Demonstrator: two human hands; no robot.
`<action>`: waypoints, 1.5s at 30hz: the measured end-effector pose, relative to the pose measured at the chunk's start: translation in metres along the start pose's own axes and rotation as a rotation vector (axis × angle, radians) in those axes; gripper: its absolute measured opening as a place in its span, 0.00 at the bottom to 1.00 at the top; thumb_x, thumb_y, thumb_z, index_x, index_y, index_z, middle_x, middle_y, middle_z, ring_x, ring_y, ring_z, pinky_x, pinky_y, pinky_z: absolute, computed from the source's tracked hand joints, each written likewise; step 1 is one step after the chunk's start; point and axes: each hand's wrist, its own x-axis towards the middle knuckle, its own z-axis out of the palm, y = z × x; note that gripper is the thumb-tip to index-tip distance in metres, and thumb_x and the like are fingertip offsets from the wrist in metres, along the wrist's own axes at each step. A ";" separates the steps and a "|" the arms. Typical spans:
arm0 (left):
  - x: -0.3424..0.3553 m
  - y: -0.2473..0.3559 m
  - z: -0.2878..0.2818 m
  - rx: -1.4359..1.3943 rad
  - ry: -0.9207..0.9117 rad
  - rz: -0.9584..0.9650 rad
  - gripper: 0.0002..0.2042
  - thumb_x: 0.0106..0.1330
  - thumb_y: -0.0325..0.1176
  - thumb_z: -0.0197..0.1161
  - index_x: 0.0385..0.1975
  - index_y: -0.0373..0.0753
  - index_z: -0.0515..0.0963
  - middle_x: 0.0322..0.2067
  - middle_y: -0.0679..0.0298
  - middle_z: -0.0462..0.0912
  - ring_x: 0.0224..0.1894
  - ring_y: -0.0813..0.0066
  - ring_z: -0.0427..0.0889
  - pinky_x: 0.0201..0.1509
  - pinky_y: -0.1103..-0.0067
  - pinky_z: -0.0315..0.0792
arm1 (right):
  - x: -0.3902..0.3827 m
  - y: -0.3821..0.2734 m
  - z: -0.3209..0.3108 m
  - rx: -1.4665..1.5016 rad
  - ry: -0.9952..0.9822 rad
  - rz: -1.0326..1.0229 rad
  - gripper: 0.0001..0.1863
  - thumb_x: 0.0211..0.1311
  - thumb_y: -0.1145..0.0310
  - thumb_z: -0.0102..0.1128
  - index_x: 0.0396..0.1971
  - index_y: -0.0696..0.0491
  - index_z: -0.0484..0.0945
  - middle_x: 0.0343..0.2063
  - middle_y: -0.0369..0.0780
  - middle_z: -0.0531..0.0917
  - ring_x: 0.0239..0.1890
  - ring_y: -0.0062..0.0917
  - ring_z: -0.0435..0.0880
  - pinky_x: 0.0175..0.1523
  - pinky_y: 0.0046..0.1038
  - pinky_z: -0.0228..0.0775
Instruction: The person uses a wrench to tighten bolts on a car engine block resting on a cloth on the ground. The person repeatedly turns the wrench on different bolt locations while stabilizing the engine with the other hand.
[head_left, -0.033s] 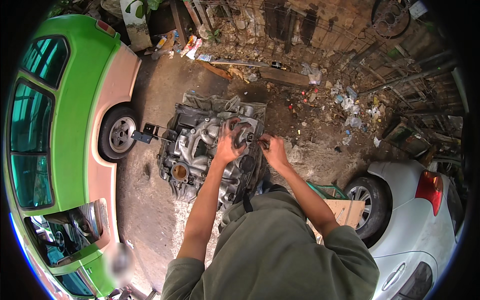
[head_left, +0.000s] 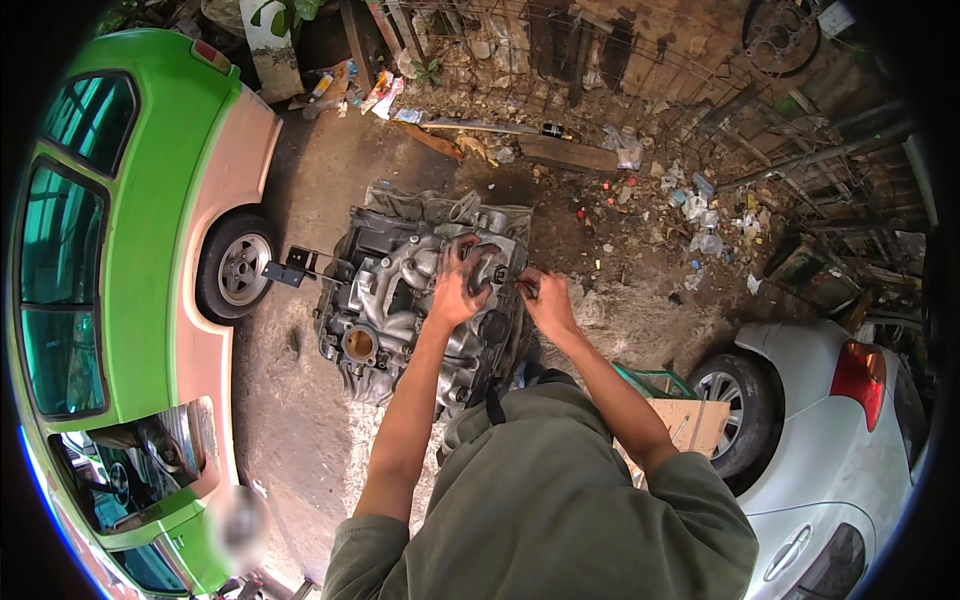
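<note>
A grimy metal car engine (head_left: 397, 322) sits low in front of me, with curved intake pipes and a round brownish opening (head_left: 359, 344) at its near left. My left hand (head_left: 460, 288) is curled over a grey metal housing (head_left: 487, 262) at the engine's right side, thumb and fingers around it. Right beside that, my right hand (head_left: 546, 300) is closed in a pinch against the engine's right edge. Whatever those fingers hold is too small and hidden to make out. Dark grease covers the fingertips of both hands.
Left of the engine stands a green and pink car (head_left: 150, 230); a flat black bracket (head_left: 285, 274) juts toward its wheel. A silver car (head_left: 800, 400) is at the right, with a wooden board (head_left: 690, 425) beside it. Litter (head_left: 705, 215) and a plank (head_left: 568, 153) lie beyond.
</note>
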 end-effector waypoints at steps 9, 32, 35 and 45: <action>0.008 -0.011 0.006 -0.020 0.054 0.008 0.28 0.47 0.31 0.58 0.54 0.45 0.78 0.54 0.53 0.70 0.60 0.46 0.69 0.67 0.58 0.64 | -0.023 -0.028 0.005 0.141 -0.115 0.249 0.10 0.56 0.78 0.67 0.38 0.60 0.81 0.30 0.51 0.85 0.37 0.45 0.87 0.43 0.38 0.77; 0.007 -0.008 0.006 0.000 0.072 0.021 0.27 0.46 0.29 0.59 0.53 0.44 0.78 0.55 0.53 0.71 0.60 0.46 0.69 0.65 0.58 0.67 | 0.009 0.020 -0.003 0.013 -0.017 -0.015 0.11 0.59 0.79 0.66 0.42 0.60 0.83 0.36 0.52 0.86 0.42 0.48 0.86 0.46 0.42 0.78; 0.008 -0.009 0.006 -0.010 0.070 0.021 0.28 0.46 0.29 0.59 0.54 0.44 0.78 0.55 0.52 0.71 0.60 0.46 0.69 0.65 0.57 0.67 | 0.012 0.018 -0.004 -0.039 -0.021 -0.027 0.11 0.58 0.78 0.67 0.42 0.59 0.83 0.35 0.53 0.85 0.40 0.50 0.85 0.45 0.43 0.78; 0.007 -0.010 0.006 -0.033 0.093 0.033 0.26 0.48 0.31 0.57 0.53 0.44 0.78 0.54 0.52 0.71 0.59 0.46 0.70 0.66 0.57 0.65 | 0.010 0.019 -0.006 -0.056 -0.037 -0.053 0.11 0.59 0.81 0.65 0.42 0.61 0.84 0.39 0.53 0.87 0.42 0.46 0.88 0.44 0.39 0.80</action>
